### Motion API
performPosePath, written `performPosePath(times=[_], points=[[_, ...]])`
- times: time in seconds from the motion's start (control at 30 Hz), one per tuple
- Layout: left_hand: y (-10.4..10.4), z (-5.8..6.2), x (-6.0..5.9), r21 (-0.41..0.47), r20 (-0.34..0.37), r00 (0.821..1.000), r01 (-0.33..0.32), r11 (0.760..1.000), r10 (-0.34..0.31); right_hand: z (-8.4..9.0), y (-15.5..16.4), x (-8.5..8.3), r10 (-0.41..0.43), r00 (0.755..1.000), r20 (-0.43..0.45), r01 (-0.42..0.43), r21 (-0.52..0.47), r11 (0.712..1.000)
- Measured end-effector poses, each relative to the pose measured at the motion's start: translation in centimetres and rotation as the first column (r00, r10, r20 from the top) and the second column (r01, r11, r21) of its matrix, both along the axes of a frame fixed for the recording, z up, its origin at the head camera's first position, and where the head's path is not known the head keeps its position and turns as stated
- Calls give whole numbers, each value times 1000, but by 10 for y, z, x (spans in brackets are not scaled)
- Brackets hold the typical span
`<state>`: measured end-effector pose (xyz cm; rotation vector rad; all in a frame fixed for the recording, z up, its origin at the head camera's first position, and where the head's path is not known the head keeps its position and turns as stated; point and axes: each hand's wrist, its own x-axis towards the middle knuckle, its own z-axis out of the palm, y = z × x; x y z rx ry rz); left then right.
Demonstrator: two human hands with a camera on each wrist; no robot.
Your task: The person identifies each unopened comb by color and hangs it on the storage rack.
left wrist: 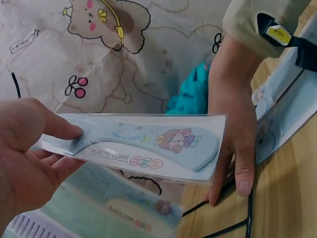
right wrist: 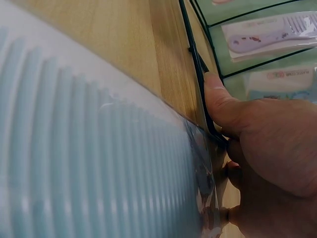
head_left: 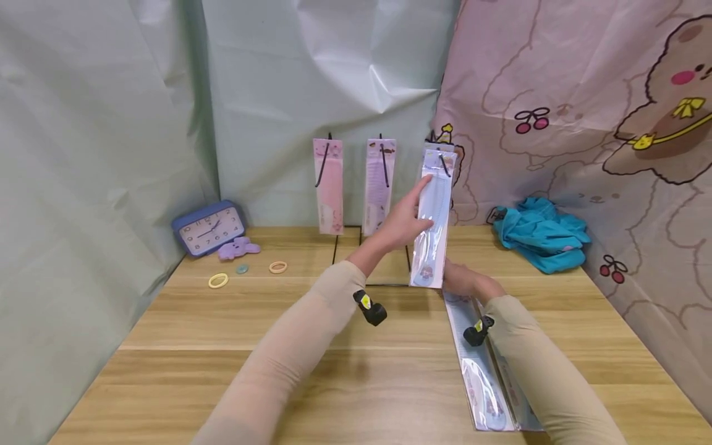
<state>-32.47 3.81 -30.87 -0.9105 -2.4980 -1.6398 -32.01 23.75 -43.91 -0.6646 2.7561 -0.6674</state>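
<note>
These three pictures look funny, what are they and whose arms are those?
A person wears three cameras: one on the head, one on each wrist. The head view shows a wooden table. The left hand pinches a pale blue plastic comb in a clear packet, held upright by a black wire rack. The right hand touches the rack's base behind the packet's bottom. More packaged combs lie flat under the right arm. A blue clock, hair rings and teal cloth sit farther back.

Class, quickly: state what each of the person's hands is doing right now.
Left hand: pinching the upper part of the blue packaged comb.
Right hand: at the same comb's lower end, thumb on the wire rack base; grip cannot be told.
</note>
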Motion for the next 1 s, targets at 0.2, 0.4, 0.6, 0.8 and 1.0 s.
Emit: performPosePath(times=[0.2, 0.4, 0.6, 0.8, 1.0], points=[[6, 2, -15, -12, 9, 1000, -17, 1000, 17, 0, -2, 1, -37, 994, 100, 45, -82, 996], [10, 4, -24, -37, -14, 998, -65, 997, 65, 0, 0, 2, -47, 992, 115, 56, -74, 996], [15, 4, -31, -58, 0, 999, -38, 998, 38, 1, -2, 2, -34, 993, 109, 42, -69, 997], [18, 0, -38, -22, 45, 999, -29, 999, 30, 0, -3, -2, -11, 996, 93, 17, -55, 998], [19, -1, -42, -18, 64, 997, -35, 999, 36, 3, -3, -4, -20, 993, 113, 15, 42, 999]])
